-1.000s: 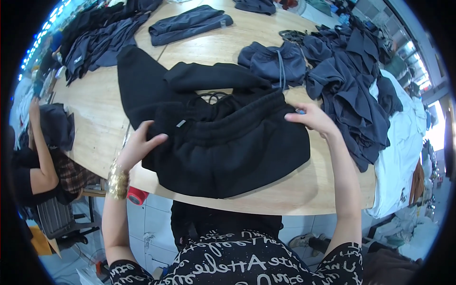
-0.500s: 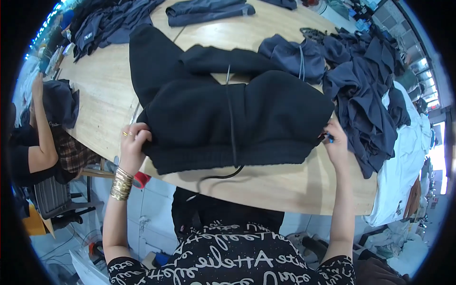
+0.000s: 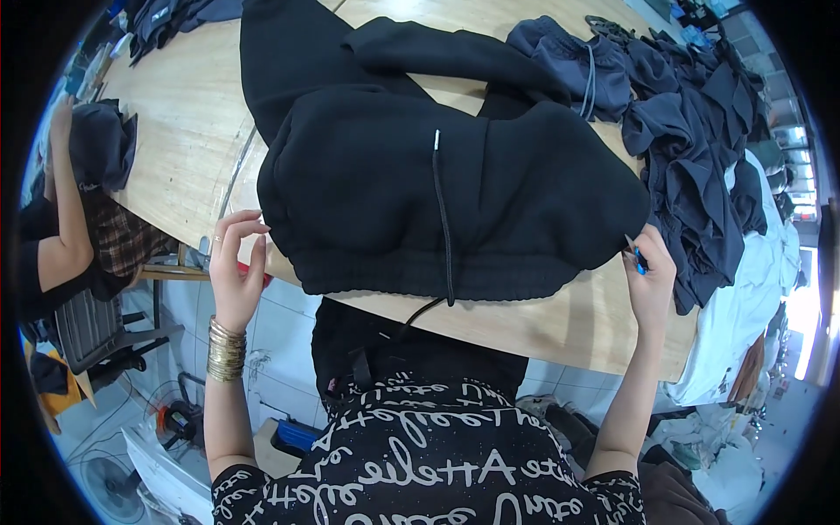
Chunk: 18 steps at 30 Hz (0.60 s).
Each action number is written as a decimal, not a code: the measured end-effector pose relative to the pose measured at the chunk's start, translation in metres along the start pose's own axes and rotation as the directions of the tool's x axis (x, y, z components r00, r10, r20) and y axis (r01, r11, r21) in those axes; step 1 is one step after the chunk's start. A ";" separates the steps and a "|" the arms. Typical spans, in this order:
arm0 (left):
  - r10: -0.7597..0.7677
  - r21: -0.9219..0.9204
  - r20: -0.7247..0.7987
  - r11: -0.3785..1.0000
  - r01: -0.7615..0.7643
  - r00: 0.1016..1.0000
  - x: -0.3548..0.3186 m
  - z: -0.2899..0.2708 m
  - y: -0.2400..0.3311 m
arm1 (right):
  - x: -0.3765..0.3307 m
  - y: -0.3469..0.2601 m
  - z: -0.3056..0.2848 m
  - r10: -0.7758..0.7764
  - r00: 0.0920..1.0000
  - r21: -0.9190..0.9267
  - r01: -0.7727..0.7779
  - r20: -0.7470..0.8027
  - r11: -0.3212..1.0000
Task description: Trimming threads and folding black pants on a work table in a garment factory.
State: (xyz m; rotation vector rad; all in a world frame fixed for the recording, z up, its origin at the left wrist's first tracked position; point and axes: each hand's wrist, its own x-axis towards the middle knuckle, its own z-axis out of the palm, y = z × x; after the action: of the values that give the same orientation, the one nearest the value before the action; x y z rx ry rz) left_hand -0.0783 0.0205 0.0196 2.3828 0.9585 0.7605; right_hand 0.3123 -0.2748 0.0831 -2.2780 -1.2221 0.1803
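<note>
A pair of black sweatpants lies on the table, its gathered elastic waistband toward me and the legs stretching away. A dark drawstring with a pale tip lies over the front; another cord end hangs past the waistband. My left hand, with bangles at the wrist, is beside the left side of the sweatpants, fingers apart and holding nothing. At the right side my right hand is closed on a small blue tool with a pointed tip, close against the fabric. Its fingers partly hide the tool.
Dark grey-blue garments are heaped along the table's right side, beside a rolled one with a cord. White cloth hangs at the right edge. At left another person's arm is near a dark garment. A chair stands below.
My left hand has let go of the sweatpants' side and its fingers have spread. My right hand has moved right with the tool. The sweatpants lie flatter and spread wider.
</note>
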 end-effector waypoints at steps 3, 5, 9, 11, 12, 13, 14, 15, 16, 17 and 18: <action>0.027 0.015 -0.040 1.000 -0.026 0.999 0.003 -0.002 -0.001 | 0.002 -0.020 -0.009 -0.005 0.996 -0.086 -0.002 -0.089 0.996; -0.159 -0.206 -0.111 0.969 0.134 0.981 0.003 0.003 -0.013 | 0.002 -0.009 -0.012 0.106 0.985 0.070 -0.097 -0.137 0.993; -0.535 -0.420 0.081 0.746 0.516 0.841 0.006 0.003 -0.020 | 0.006 -0.016 -0.012 0.544 0.839 0.649 -0.397 -0.031 0.650; -0.587 -0.558 0.312 0.523 0.645 0.747 0.004 0.007 -0.025 | 0.003 0.000 -0.006 0.519 0.855 0.666 -0.395 0.014 0.633; -0.603 -0.543 0.372 0.475 0.692 0.706 0.004 0.011 -0.025 | 0.004 0.006 -0.002 0.511 0.858 0.679 -0.405 0.051 0.612; -0.616 -0.524 0.433 0.423 0.740 0.658 0.002 0.014 -0.021 | 0.008 -0.010 0.007 0.520 0.854 0.671 -0.396 0.019 0.626; -0.578 -0.521 0.450 0.449 0.726 0.681 0.003 0.015 -0.015 | 0.010 -0.009 0.012 0.529 0.848 0.693 -0.393 0.020 0.604; -0.538 -0.521 0.467 0.474 0.710 0.702 0.004 0.016 -0.009 | 0.011 -0.007 0.016 0.538 0.843 0.714 -0.388 0.019 0.583; -0.549 -0.494 0.500 0.455 0.741 0.670 0.004 0.019 -0.008 | 0.012 -0.004 0.018 0.528 0.849 0.716 -0.381 0.020 0.585; -0.492 -0.583 0.474 0.446 0.679 0.730 0.001 0.022 -0.002 | 0.011 0.001 0.017 0.566 0.825 0.736 -0.382 -0.002 0.559; -0.425 -0.564 0.591 0.390 0.727 0.686 0.002 0.024 0.002 | 0.011 0.010 0.011 0.608 0.794 0.752 -0.381 -0.032 0.537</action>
State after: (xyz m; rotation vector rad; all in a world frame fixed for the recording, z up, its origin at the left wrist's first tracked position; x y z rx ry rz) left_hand -0.0614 0.0157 0.0035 1.1832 0.9568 0.3036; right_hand 0.3222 -0.2661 0.0698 -1.7688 -0.1958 0.4324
